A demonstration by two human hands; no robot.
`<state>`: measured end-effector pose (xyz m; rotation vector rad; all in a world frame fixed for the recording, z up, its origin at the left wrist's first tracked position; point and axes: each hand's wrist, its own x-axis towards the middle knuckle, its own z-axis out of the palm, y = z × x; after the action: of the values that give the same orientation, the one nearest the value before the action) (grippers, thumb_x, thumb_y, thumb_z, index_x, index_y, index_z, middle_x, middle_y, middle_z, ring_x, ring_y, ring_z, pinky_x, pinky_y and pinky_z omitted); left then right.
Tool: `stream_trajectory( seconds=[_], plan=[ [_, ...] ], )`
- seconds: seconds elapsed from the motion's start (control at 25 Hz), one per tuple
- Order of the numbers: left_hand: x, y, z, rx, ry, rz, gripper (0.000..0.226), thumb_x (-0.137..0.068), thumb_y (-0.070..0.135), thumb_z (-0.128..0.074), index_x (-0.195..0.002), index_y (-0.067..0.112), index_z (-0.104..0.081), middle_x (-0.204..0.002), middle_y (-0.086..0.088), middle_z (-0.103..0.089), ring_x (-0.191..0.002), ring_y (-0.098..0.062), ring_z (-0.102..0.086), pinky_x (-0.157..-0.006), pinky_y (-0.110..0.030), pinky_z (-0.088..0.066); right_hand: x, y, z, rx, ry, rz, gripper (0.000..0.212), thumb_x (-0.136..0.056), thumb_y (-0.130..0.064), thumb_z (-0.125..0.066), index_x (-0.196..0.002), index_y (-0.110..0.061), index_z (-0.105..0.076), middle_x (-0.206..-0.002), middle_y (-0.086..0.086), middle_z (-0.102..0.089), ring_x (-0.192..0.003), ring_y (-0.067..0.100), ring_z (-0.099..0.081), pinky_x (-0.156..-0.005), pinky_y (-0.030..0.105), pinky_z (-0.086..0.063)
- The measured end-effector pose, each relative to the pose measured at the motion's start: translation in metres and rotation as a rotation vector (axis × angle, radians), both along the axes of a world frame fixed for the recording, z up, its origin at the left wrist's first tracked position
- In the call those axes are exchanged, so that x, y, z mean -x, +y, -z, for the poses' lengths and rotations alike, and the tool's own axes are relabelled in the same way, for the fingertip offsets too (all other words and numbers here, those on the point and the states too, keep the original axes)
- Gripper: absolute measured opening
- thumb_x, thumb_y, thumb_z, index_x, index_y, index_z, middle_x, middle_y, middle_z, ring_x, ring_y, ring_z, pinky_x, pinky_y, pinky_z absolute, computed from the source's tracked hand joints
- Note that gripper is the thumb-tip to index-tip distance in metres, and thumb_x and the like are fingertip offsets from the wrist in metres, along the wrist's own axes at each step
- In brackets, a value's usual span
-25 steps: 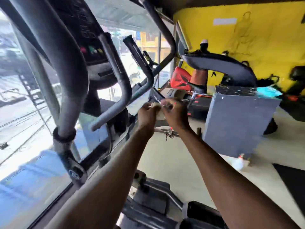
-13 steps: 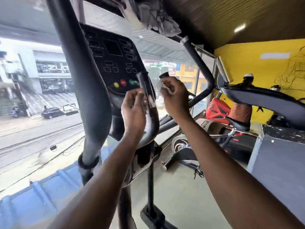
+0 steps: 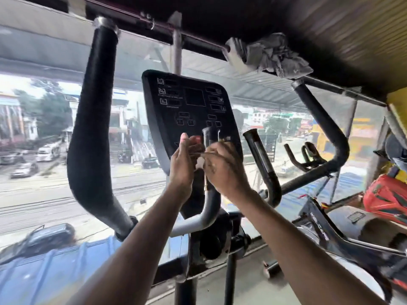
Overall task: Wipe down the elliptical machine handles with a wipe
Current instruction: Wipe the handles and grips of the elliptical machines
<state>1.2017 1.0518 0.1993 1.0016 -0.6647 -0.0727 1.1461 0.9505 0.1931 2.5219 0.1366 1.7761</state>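
Note:
The elliptical's black console (image 3: pixel 189 111) faces me. Just below it, both hands meet at the left inner handle (image 3: pixel 208 137), a short upright black grip on a grey tube. My left hand (image 3: pixel 184 164) is against the handle's left side with its fingers up. My right hand (image 3: pixel 222 168) is curled at the right side, and a small white wipe (image 3: pixel 199 162) shows between the two hands. The right inner handle (image 3: pixel 259 159) stands free beside them. The big padded left arm handle (image 3: pixel 90 137) and the right arm handle (image 3: pixel 323 126) rise on either side.
A crumpled grey cloth (image 3: pixel 268 55) hangs on the overhead bar. Behind the console is a large window over a street with cars. A red exercise machine (image 3: pixel 385 199) and other bike handlebars (image 3: pixel 306 155) stand at the right.
The view has swung up and left from the floor and grey box to the console. Both hands rose with the wipe and now sit together on the left inner handle.

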Motion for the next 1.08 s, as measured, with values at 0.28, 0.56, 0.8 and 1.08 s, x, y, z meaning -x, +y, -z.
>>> stream_trajectory(
  seconds=[0.28, 0.56, 0.8, 1.08],
  plan=[
    [-0.005, -0.004, -0.009, -0.015, 0.041, -0.002, 0.042, -0.097, 0.058, -0.033, -0.108, 0.029, -0.060, -0.112, -0.002, -0.065, -0.095, -0.016, -0.064, -0.076, -0.029, -0.050, -0.001, -0.012, -0.009, 0.314, 0.169, 0.076, 0.019, -0.086, -0.020, -0.057, -0.090, -0.010, -0.073, -0.106, 0.002, -0.063, -0.107, 0.023, -0.051, -0.091, 0.034, -0.041],
    [-0.013, -0.014, -0.012, 0.000, 0.059, 0.048, 0.052, -0.098, 0.057, -0.031, -0.123, 0.022, -0.060, -0.108, 0.001, -0.070, -0.100, -0.012, -0.068, -0.080, -0.030, -0.055, -0.020, 0.000, -0.036, 0.279, 0.181, 0.334, 0.013, -0.076, -0.018, -0.068, -0.089, -0.018, -0.073, -0.102, 0.000, -0.058, -0.098, 0.023, -0.048, -0.073, 0.038, -0.039],
    [-0.014, -0.018, -0.015, 0.021, 0.068, 0.066, 0.043, -0.100, 0.054, -0.032, -0.103, 0.025, -0.064, -0.089, -0.002, -0.072, -0.076, -0.010, -0.071, -0.059, -0.023, -0.054, -0.031, 0.011, -0.057, 0.280, 0.241, 0.445, 0.010, -0.083, -0.017, -0.068, -0.086, -0.010, -0.074, -0.112, 0.004, -0.059, -0.105, 0.027, -0.049, -0.079, 0.038, -0.044],
    [-0.019, -0.018, -0.016, 0.011, 0.071, 0.043, 0.047, -0.096, 0.059, -0.036, -0.110, 0.022, -0.061, -0.102, -0.006, -0.061, -0.073, -0.014, -0.055, -0.067, -0.028, -0.049, -0.038, -0.008, -0.034, -0.898, -0.129, -0.092, 0.016, -0.095, -0.017, -0.052, -0.091, -0.014, -0.068, -0.086, 0.002, -0.063, -0.077, 0.016, -0.057, -0.071, 0.027, -0.044]
  ],
)
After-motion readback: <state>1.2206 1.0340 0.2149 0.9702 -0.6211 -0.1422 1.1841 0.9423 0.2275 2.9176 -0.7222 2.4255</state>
